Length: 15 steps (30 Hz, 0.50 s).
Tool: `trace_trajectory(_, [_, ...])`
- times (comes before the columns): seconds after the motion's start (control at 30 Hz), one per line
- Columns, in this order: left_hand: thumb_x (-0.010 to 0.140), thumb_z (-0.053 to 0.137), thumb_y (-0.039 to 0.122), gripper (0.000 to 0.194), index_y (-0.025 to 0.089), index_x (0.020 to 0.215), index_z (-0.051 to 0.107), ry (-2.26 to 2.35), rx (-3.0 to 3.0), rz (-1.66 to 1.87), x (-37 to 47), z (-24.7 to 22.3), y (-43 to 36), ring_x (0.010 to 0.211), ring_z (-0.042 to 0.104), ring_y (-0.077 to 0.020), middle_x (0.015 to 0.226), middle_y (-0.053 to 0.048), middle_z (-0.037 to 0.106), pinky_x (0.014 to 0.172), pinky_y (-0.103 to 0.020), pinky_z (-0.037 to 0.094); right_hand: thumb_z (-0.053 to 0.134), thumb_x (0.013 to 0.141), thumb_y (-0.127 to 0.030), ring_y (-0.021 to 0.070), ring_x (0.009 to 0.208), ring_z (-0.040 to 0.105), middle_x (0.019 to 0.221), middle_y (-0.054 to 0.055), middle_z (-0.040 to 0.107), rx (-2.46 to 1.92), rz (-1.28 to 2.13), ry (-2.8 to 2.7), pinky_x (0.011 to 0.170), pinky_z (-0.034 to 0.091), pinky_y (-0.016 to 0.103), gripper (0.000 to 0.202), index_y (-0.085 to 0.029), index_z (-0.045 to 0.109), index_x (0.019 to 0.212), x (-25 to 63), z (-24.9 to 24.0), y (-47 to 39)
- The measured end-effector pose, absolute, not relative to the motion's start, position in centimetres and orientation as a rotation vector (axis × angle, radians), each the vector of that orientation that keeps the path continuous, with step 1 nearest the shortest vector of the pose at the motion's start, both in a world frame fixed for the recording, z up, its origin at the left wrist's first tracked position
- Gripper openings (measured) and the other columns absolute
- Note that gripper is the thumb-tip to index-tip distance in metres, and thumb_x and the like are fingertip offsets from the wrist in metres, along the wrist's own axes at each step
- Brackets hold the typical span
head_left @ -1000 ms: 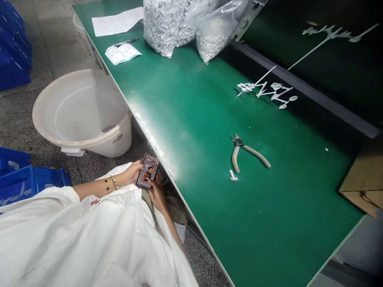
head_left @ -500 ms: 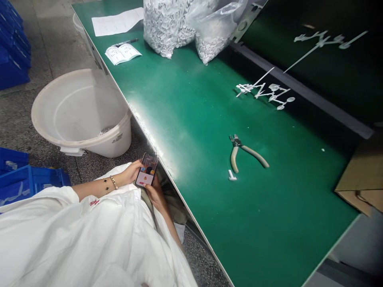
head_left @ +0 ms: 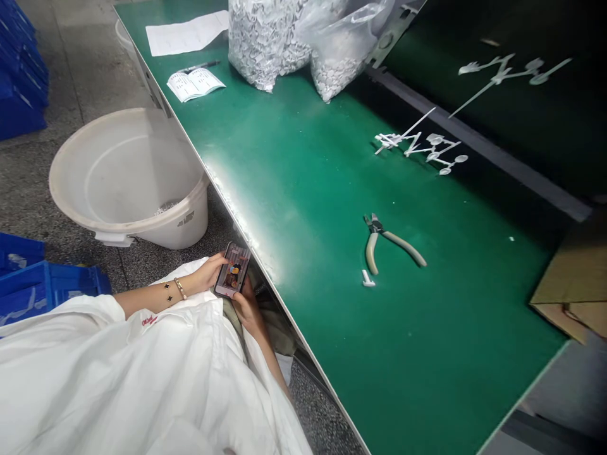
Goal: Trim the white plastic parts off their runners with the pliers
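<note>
A phone (head_left: 233,272) with a lit picture on its screen is held low beside the table edge, over my lap. My left hand (head_left: 209,272) grips its left side, and my right hand (head_left: 243,302) holds its lower right part, the thumb at the screen's bottom. On the green table (head_left: 294,208) lie pliers (head_left: 374,229) with pale handles, jaws toward the back. Just below them is a small white plastic piece (head_left: 367,278). White branched plastic sprues (head_left: 417,146) rest farther back, near the dark panel.
Clear bags of small pale parts (head_left: 258,47) stand at the table's back, near an open booklet (head_left: 194,83) and a paper sheet (head_left: 184,35). A large white tub (head_left: 128,221) is left of the table, blue bins (head_left: 52,291) beyond. A cardboard box (head_left: 576,278) sits at right.
The picture on the phone screen has changed. Both hands keep their hold on the phone, and the things on the table have stayed in place.
</note>
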<state>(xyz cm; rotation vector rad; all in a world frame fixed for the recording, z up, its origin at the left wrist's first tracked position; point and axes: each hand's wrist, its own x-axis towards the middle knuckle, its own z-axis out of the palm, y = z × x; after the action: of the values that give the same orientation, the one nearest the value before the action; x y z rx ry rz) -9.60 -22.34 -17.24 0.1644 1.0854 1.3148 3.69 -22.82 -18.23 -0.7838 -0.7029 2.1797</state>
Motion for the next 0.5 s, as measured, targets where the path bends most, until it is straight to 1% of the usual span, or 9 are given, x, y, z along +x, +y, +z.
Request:
trace_trajectory(0.1, [0.061, 0.055, 0.009, 0.028, 0.015, 0.087, 0.058, 1.070, 0.091, 1.335, -9.63, -17.08, -22.28, 0.077, 0.060, -0.0160, 0.082, -0.002, 0.065, 0.069, -0.026, 0.046, 0.053, 0.053, -0.012, 0.0218, 0.113, 0.047, 0.118, 0.000, 0.054, -0.731, 2.183, -0.695, 0.094, 0.040, 0.035, 0.067, -0.026, 0.046, 0.118, 3.65, -18.23, -22.75])
trace_trajectory(0.2, [0.059, 0.054, 0.008, 0.028, 0.015, 0.086, 0.058, 1.065, 0.067, 1.333, -9.66, -16.97, -22.27, 0.078, 0.060, -0.0162, 0.082, -0.002, 0.065, 0.070, -0.027, 0.046, 0.057, 0.053, -0.012, 0.0231, 0.117, 0.043, 0.125, 0.001, 0.050, -0.751, 2.164, -0.709, 0.093, 0.041, 0.035, 0.072, -0.026, 0.043, 0.122, 3.63, -18.74, -22.81])
trace_trajectory(0.3, [0.059, 0.054, 0.008, 0.028, 0.015, 0.086, 0.058, 1.062, 0.068, 1.326, -9.70, -17.02, -22.29, 0.077, 0.060, -0.0160, 0.082, -0.002, 0.065, 0.070, -0.026, 0.046, 0.059, 0.054, -0.012, 0.0248, 0.117, 0.043, 0.127, 0.003, 0.048, -0.778, 2.141, -0.734, 0.090, 0.043, 0.036, 0.072, -0.025, 0.043, 0.124, 3.54, -19.08, -22.87])
trace_trajectory(0.5, [0.059, 0.055, 0.010, 0.029, 0.015, 0.087, 0.056, 1.064, 0.103, 1.319, -9.78, -17.35, -22.32, 0.074, 0.059, -0.0154, 0.081, -0.002, 0.064, 0.067, -0.025, 0.045, 0.060, 0.055, -0.014, 0.0240, 0.114, 0.046, 0.125, 0.002, 0.050, -0.822, 2.125, -0.785, 0.090, 0.044, 0.034, 0.074, -0.025, 0.041, 0.125, 3.48, -19.01, -22.85])
